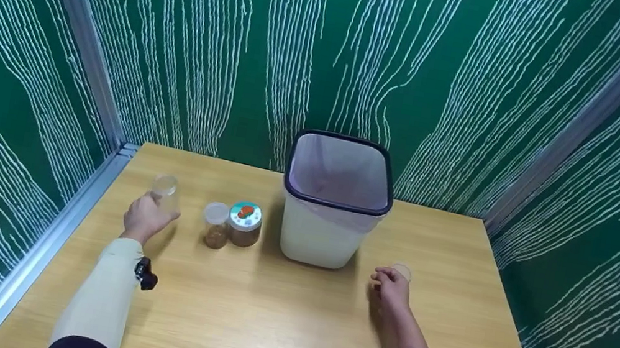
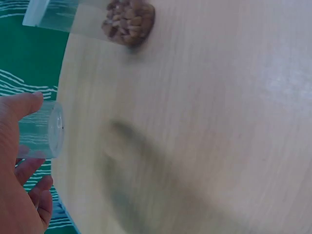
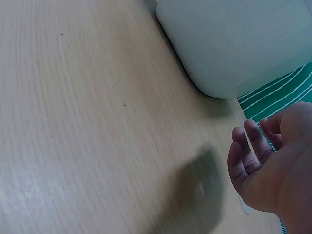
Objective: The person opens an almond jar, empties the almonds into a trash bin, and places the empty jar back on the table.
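Observation:
My left hand (image 1: 147,216) grips a clear, see-through plastic jar (image 1: 166,191) near the table's left side. In the left wrist view the thumb and fingers wrap around this jar (image 2: 43,129), whose round end faces the table. To its right stand a small clear jar with a white lid and brown pieces inside (image 1: 216,226) and a jar with a teal-and-red picture lid (image 1: 244,223), side by side. My right hand (image 1: 393,287) hovers over the table with loosely curled fingers, nothing visible in them. A round translucent lid (image 1: 404,271) lies by its fingertips, partly hidden.
A white bin (image 1: 320,235) with a black rim and a pale liner stands at the middle back of the wooden table (image 1: 259,329). Green walls with white lines (image 1: 277,68) rise behind and at both sides, with metal posts in the corners.

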Tool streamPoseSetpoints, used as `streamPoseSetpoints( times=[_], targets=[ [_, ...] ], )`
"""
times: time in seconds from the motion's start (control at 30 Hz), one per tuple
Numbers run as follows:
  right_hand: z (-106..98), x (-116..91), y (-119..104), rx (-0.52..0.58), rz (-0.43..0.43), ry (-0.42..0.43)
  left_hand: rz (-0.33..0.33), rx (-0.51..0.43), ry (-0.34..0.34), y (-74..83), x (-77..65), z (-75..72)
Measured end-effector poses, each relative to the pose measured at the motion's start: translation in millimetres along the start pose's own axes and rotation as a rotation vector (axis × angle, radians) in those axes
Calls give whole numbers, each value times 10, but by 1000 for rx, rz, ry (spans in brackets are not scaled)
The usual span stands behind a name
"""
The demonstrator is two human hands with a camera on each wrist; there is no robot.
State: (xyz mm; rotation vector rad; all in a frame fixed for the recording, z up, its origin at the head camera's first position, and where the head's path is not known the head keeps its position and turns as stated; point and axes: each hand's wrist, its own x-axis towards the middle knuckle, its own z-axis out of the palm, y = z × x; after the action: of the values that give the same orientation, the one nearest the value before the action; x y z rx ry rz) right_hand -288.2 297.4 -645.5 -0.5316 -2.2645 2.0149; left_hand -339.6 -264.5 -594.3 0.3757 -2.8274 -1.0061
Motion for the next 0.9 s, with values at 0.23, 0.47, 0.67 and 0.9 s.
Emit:
streamPoseSetpoints(
  times=[0.23, 0.47, 0.67, 0.9],
  targets=[
    [29, -27, 61, 19, -20, 12, -22, -52, -30, -176, -74, 139],
    [86, -27, 104, 13, -33, 19, -63, -125, -51, -294, -164, 225],
    [112, -30, 142, 48, -1, 8, -75, -185, -65, -214, -384, 127],
    [125, -39, 160, 110, 63, -1, -75, -269, -24, 57, -734, -8]
  ],
)
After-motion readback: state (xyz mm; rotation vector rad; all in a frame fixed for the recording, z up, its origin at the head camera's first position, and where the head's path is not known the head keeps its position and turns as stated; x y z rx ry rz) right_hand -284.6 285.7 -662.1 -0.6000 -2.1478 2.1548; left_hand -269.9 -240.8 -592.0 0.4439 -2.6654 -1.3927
